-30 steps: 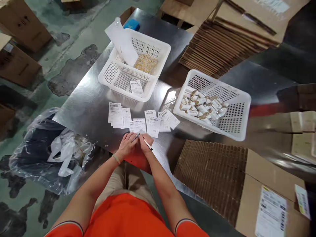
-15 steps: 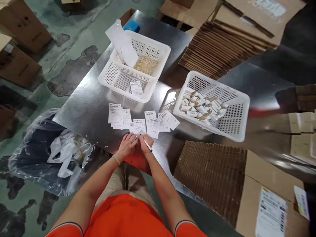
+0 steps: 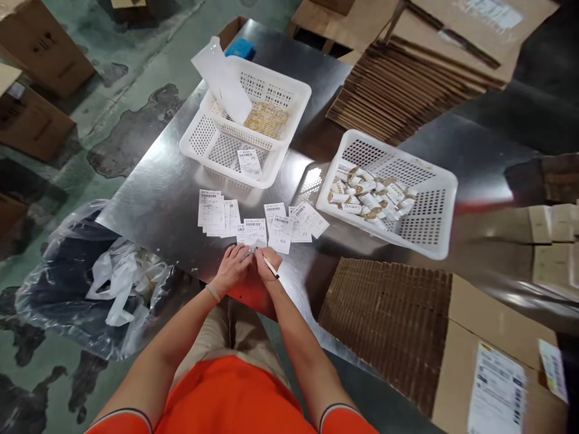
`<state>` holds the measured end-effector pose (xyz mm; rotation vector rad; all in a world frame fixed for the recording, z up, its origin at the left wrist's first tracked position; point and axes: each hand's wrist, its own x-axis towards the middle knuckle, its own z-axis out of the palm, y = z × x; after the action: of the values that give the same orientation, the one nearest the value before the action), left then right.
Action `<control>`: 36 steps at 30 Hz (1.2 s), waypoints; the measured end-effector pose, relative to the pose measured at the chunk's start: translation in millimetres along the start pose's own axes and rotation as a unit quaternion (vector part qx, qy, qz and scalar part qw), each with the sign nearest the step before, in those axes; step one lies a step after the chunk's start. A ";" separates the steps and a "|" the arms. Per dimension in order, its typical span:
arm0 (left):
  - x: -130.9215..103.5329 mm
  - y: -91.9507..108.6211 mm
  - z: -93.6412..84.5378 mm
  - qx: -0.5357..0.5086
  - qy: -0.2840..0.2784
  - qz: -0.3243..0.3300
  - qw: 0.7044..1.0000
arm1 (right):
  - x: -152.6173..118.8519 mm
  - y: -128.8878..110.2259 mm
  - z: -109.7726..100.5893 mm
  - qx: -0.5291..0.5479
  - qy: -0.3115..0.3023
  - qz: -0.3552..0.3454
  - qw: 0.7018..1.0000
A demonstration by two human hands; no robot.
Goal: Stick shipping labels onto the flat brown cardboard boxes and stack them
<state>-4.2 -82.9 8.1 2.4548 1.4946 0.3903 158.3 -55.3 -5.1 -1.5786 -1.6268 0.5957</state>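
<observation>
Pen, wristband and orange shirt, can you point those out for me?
Pen (image 3: 271, 266): head view, on its white barrel.
Wristband (image 3: 212, 292): head view, on its upper surface.
Orange shirt (image 3: 239, 395): head view, on its front.

Pen (image 3: 271, 266) white, black-ended; labels (image 3: 281, 234) white, black-printed; baskets (image 3: 271, 169) white, grid-patterned; shirt (image 3: 235, 398) orange.

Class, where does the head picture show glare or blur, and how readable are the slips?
Head view: bright glare whitens patches of the metal table; head view, right edge: pale boxes look smeared and stretched; head view, centre: the paper slips show barcodes, the rest too small to read.
</observation>
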 end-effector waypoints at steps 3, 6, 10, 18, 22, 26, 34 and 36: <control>0.0 -0.5 -0.1 0.001 0.001 0.003 1.000 | -1.3 0.4 -0.2 0.015 0.009 0.017 1.000; 0.2 -0.7 -0.6 0.002 -0.004 0.005 1.000 | -1.8 0.6 0.5 0.019 0.032 0.041 0.998; -0.1 -0.4 -1.2 0.003 -0.007 -0.001 1.000 | -0.7 -0.9 0.4 0.018 0.026 0.045 0.998; -0.6 -0.7 -0.2 -0.002 -0.007 0.001 1.000 | 1.6 -4.3 -2.8 0.017 0.022 0.057 0.998; 0.3 -0.1 -0.9 -0.018 -0.012 -0.008 1.000 | 1.2 -5.1 -3.2 0.015 0.021 0.056 0.998; 1.1 0.7 -2.7 -0.013 -0.017 -0.011 1.000 | 0.5 -4.3 -3.1 0.007 0.012 0.052 0.999; 0.8 0.6 -1.1 -0.008 -0.003 -0.007 1.000 | 0.5 -2.3 -3.1 0.000 0.018 0.051 0.999; 0.6 0.3 -1.0 -0.008 -0.003 -0.004 1.000 | -0.1 -0.7 -2.0 0.000 0.021 0.048 0.999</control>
<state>-4.1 -82.4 9.3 2.4343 1.4937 0.3913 159.5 -55.8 -3.4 -1.6658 -1.5275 0.6081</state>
